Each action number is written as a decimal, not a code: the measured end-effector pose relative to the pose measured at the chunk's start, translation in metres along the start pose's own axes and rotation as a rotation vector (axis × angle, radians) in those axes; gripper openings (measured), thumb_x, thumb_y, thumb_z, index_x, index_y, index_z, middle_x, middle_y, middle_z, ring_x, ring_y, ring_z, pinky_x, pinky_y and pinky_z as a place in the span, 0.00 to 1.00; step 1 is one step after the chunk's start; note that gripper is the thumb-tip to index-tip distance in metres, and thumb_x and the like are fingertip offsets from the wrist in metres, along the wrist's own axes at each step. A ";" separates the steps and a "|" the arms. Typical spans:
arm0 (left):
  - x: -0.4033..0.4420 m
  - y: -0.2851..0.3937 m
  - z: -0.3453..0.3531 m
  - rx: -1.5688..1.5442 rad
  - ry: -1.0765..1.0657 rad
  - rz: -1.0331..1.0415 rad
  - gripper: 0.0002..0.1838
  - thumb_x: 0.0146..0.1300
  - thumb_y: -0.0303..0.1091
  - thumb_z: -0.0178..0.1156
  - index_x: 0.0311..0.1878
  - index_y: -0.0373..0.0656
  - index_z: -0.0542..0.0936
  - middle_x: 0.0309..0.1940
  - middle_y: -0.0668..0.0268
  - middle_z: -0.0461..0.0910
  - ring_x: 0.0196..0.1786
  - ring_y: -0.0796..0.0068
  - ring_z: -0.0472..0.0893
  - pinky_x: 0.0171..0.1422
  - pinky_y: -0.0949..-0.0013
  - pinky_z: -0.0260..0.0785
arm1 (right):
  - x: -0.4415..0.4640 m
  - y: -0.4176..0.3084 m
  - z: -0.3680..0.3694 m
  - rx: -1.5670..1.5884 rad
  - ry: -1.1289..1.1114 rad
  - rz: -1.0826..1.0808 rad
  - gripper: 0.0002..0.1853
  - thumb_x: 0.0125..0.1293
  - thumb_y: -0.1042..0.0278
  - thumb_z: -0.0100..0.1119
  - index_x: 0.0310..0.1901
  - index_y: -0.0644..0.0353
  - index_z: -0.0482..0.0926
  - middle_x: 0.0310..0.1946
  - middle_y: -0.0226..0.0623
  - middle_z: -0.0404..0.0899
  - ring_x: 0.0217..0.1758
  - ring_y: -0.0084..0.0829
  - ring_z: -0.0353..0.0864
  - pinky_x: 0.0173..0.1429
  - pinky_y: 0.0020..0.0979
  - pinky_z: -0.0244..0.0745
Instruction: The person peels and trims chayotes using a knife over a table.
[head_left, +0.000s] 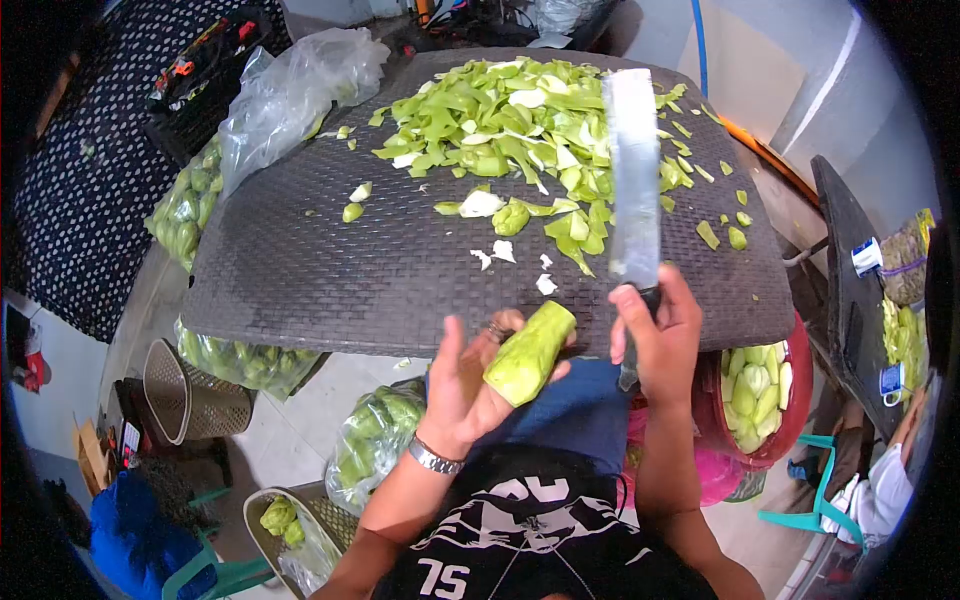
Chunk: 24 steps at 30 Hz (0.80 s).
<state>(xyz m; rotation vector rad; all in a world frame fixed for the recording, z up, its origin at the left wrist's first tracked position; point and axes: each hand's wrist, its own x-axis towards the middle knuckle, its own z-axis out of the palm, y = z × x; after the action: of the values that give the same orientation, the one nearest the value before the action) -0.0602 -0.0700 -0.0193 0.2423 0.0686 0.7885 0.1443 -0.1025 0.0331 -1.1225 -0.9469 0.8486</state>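
A peeled chayote [530, 352] with a flat cut end lies across the fingers of my left hand [470, 390], whose thumb stands away from it. My right hand [660, 340] grips the black handle of a large knife [634, 180], its broad blade pointing away from me over the table, apart from the chayote. Beyond both hands a wide heap of green peelings [500, 120] covers the far part of the dark woven-pattern table [330, 250]. Small white and green scraps [490, 253] lie closer to me.
At my right stands a red tub [707, 410] full of peeled chayotes [755, 395]. Plastic bags of green chayotes [375, 440] rest by my left leg and under the table's left side. A beige basket [262, 515] sits at lower left. Other people are seated at both sides.
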 end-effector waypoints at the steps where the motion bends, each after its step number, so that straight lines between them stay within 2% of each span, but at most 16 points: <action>1: 0.002 -0.004 0.001 0.077 0.127 0.047 0.31 0.74 0.54 0.62 0.66 0.37 0.72 0.74 0.37 0.66 0.77 0.37 0.68 0.76 0.42 0.71 | 0.000 -0.001 -0.001 0.031 0.028 -0.014 0.09 0.73 0.76 0.65 0.50 0.65 0.77 0.29 0.29 0.77 0.18 0.17 0.72 0.22 0.24 0.68; 2: 0.004 -0.007 0.002 0.154 0.253 0.093 0.30 0.74 0.53 0.62 0.65 0.36 0.72 0.73 0.36 0.66 0.76 0.35 0.68 0.75 0.40 0.72 | -0.002 -0.001 -0.002 0.024 0.033 -0.029 0.09 0.73 0.76 0.65 0.50 0.64 0.76 0.30 0.30 0.77 0.19 0.18 0.73 0.22 0.24 0.69; 3: 0.005 -0.007 0.002 0.132 0.288 0.086 0.29 0.77 0.52 0.57 0.66 0.35 0.73 0.71 0.36 0.70 0.74 0.39 0.73 0.75 0.45 0.74 | -0.004 0.002 -0.003 0.016 0.040 -0.043 0.09 0.72 0.76 0.65 0.50 0.64 0.75 0.31 0.31 0.77 0.20 0.18 0.73 0.23 0.25 0.69; 6: 0.006 0.002 0.005 -0.127 0.230 -0.065 0.29 0.79 0.51 0.52 0.69 0.36 0.72 0.63 0.45 0.78 0.62 0.50 0.83 0.66 0.58 0.81 | -0.012 0.009 -0.005 -0.003 0.092 -0.128 0.12 0.71 0.76 0.65 0.51 0.64 0.73 0.31 0.31 0.75 0.22 0.19 0.73 0.26 0.25 0.72; 7: 0.008 0.007 -0.005 -0.136 0.031 -0.131 0.30 0.81 0.52 0.48 0.70 0.35 0.72 0.59 0.48 0.82 0.47 0.57 0.86 0.50 0.66 0.84 | -0.014 0.008 -0.001 0.002 0.131 -0.176 0.13 0.71 0.77 0.65 0.52 0.64 0.72 0.31 0.31 0.75 0.22 0.18 0.73 0.26 0.24 0.72; 8: 0.012 0.008 -0.008 -0.147 -0.008 -0.152 0.30 0.81 0.52 0.48 0.71 0.36 0.72 0.58 0.48 0.82 0.46 0.58 0.86 0.47 0.64 0.83 | -0.015 0.007 0.004 0.008 0.168 -0.228 0.14 0.70 0.77 0.65 0.52 0.64 0.72 0.31 0.31 0.75 0.22 0.18 0.72 0.27 0.24 0.72; 10: 0.015 0.008 -0.007 -0.169 -0.087 -0.196 0.31 0.81 0.53 0.46 0.73 0.37 0.70 0.56 0.46 0.81 0.43 0.59 0.85 0.42 0.62 0.83 | -0.010 -0.003 0.004 0.059 0.028 -0.083 0.13 0.73 0.74 0.62 0.55 0.61 0.72 0.28 0.28 0.73 0.23 0.18 0.72 0.28 0.24 0.71; 12: 0.016 0.003 0.008 0.016 0.105 -0.129 0.30 0.82 0.53 0.46 0.72 0.38 0.71 0.55 0.48 0.82 0.43 0.60 0.85 0.41 0.64 0.81 | -0.004 -0.009 -0.011 0.004 -0.123 0.116 0.11 0.75 0.71 0.60 0.56 0.59 0.73 0.26 0.26 0.71 0.23 0.18 0.71 0.28 0.24 0.71; 13: 0.017 0.002 0.014 0.109 0.198 -0.094 0.29 0.82 0.53 0.45 0.71 0.38 0.72 0.55 0.49 0.82 0.43 0.61 0.85 0.40 0.65 0.80 | -0.005 -0.005 -0.018 -0.092 -0.156 0.182 0.18 0.76 0.58 0.63 0.60 0.57 0.73 0.28 0.32 0.78 0.24 0.24 0.79 0.31 0.26 0.76; 16: 0.018 0.003 0.014 0.192 0.193 -0.065 0.28 0.82 0.54 0.47 0.70 0.41 0.73 0.54 0.53 0.83 0.45 0.63 0.85 0.43 0.65 0.81 | -0.011 0.001 -0.014 -0.640 -0.206 -0.361 0.33 0.70 0.44 0.70 0.65 0.58 0.72 0.35 0.44 0.85 0.30 0.39 0.89 0.35 0.32 0.82; 17: 0.019 0.000 0.018 0.236 0.277 -0.013 0.26 0.82 0.53 0.48 0.69 0.43 0.73 0.54 0.55 0.83 0.45 0.65 0.85 0.43 0.65 0.80 | -0.017 0.002 -0.017 -0.664 -0.306 -0.303 0.50 0.59 0.30 0.72 0.72 0.60 0.68 0.44 0.56 0.87 0.42 0.51 0.92 0.41 0.40 0.85; 19: 0.023 -0.011 0.029 0.327 0.442 0.090 0.24 0.81 0.53 0.52 0.67 0.46 0.73 0.52 0.59 0.83 0.46 0.70 0.85 0.43 0.66 0.79 | -0.024 -0.002 -0.008 -0.780 -0.393 -0.395 0.55 0.57 0.29 0.72 0.75 0.63 0.65 0.46 0.56 0.87 0.43 0.53 0.91 0.41 0.42 0.86; 21: 0.025 -0.012 0.022 0.421 0.378 0.156 0.23 0.81 0.53 0.51 0.66 0.47 0.75 0.50 0.62 0.84 0.44 0.71 0.85 0.45 0.67 0.81 | -0.027 0.001 -0.005 -0.904 -0.456 -0.500 0.62 0.56 0.26 0.70 0.79 0.68 0.58 0.49 0.55 0.87 0.40 0.54 0.91 0.40 0.45 0.87; 24: 0.029 -0.016 0.021 0.448 0.368 0.217 0.22 0.81 0.55 0.51 0.64 0.49 0.76 0.46 0.67 0.84 0.41 0.76 0.85 0.45 0.69 0.81 | -0.031 -0.003 -0.003 -1.015 -0.507 -0.471 0.62 0.57 0.25 0.68 0.79 0.69 0.57 0.47 0.55 0.88 0.37 0.53 0.91 0.38 0.46 0.87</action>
<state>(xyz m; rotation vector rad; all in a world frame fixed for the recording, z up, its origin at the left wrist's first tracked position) -0.0255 -0.0646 -0.0022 0.5329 0.5778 1.0226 0.1364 -0.1324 0.0301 -1.4393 -2.1043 0.2118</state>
